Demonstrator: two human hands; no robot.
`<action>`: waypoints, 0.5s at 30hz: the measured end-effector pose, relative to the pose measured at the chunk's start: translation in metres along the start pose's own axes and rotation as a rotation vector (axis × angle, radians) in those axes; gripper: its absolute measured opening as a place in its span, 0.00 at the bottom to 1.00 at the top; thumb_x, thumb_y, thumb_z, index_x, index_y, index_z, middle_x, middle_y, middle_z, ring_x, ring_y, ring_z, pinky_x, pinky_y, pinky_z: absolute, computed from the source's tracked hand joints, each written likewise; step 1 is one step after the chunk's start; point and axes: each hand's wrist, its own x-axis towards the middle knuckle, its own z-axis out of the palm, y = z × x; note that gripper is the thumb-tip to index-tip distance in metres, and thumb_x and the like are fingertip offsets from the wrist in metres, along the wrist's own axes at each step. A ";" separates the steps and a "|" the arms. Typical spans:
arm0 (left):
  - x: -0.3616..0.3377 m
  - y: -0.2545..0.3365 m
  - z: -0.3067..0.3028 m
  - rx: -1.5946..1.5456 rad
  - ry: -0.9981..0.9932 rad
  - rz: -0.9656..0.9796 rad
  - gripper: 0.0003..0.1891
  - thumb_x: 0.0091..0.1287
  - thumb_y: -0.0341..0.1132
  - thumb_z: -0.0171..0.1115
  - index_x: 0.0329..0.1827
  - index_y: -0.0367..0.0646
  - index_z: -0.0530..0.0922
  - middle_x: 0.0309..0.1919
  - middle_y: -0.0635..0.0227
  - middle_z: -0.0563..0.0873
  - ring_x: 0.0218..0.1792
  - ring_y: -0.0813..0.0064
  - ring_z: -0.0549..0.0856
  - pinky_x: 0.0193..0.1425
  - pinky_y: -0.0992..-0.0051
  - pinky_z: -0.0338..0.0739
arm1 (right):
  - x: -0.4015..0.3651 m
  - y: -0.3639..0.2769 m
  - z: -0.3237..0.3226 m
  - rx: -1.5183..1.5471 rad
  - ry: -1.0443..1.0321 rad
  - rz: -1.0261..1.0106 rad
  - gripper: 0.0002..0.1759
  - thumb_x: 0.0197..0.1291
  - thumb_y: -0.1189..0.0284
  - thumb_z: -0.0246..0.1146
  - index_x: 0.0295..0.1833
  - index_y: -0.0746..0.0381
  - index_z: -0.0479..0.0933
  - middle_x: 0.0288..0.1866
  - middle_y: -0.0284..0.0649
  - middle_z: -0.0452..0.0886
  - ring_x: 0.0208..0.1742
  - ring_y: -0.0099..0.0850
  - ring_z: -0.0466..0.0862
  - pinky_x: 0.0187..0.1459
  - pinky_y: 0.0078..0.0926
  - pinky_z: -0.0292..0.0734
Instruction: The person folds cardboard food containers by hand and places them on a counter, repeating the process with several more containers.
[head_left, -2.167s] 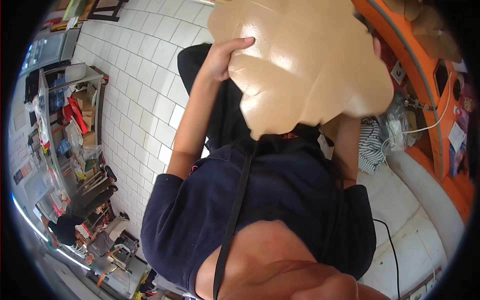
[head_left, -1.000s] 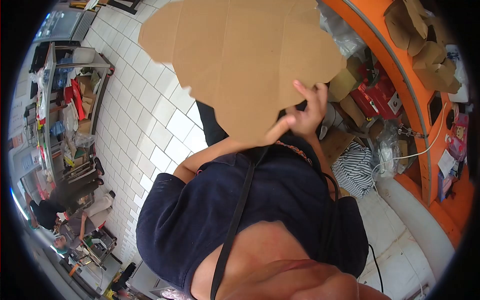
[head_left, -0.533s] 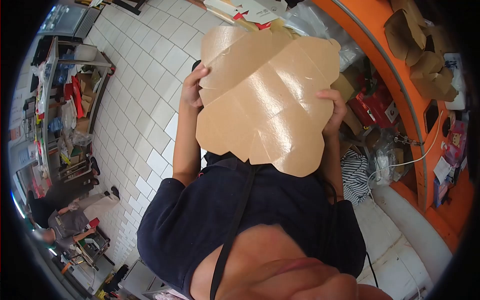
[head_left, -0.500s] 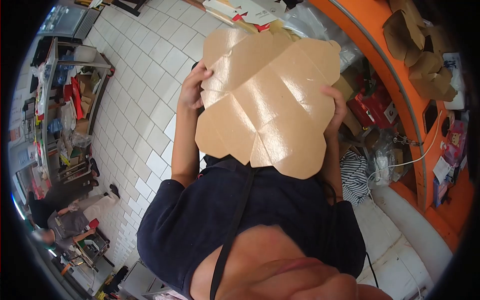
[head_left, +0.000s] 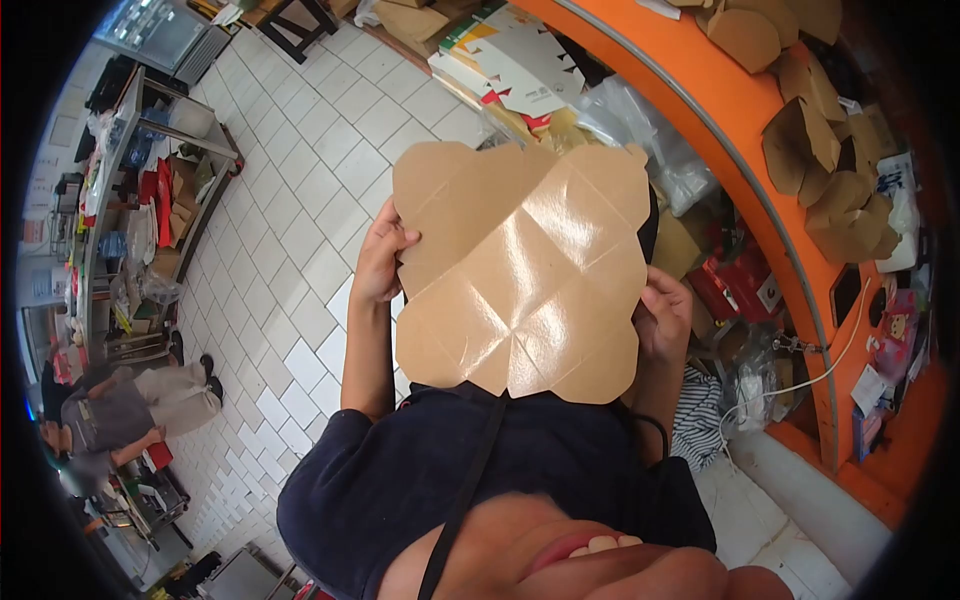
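The left edge of the card [head_left: 525,270] is gripped by the left hand [head_left: 380,255], with the thumb laid on the glossy face and the fingers mostly hidden beneath; the right edge is pinched by the right hand [head_left: 665,315], with the fingers curled in closely. The card is thus held level between the hands, and the space beneath it is concealed. Ahead of the right hand, bunched film [head_left: 650,125] and a printed carton [head_left: 515,75] are placed. Just to the right of that hand, a red box [head_left: 722,285] is set, and below the hand lies striped cloth [head_left: 698,425]. Farther right, opened boxes [head_left: 850,225] are supported on a counter [head_left: 740,120]. The card is formed as a flat, brown sheet with a scalloped outline, crossed by creases, with bright reflections on its coating. The film is clear and wrinkled; the counter is orange and curved. Left of the left hand, the floor [head_left: 290,200] is laid with pale tiles; well apart on that side, a loaded rack [head_left: 207,228] and a person [head_left: 110,420] are seen.
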 end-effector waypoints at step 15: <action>0.000 -0.005 -0.008 -0.011 -0.003 -0.049 0.26 0.55 0.26 0.53 0.60 0.37 0.65 0.50 0.62 0.76 0.50 0.75 0.77 0.53 0.75 0.74 | 0.017 0.016 -0.016 0.250 -0.009 0.185 0.09 0.52 0.77 0.54 0.39 0.68 0.74 0.35 0.41 0.80 0.37 0.29 0.80 0.42 0.26 0.74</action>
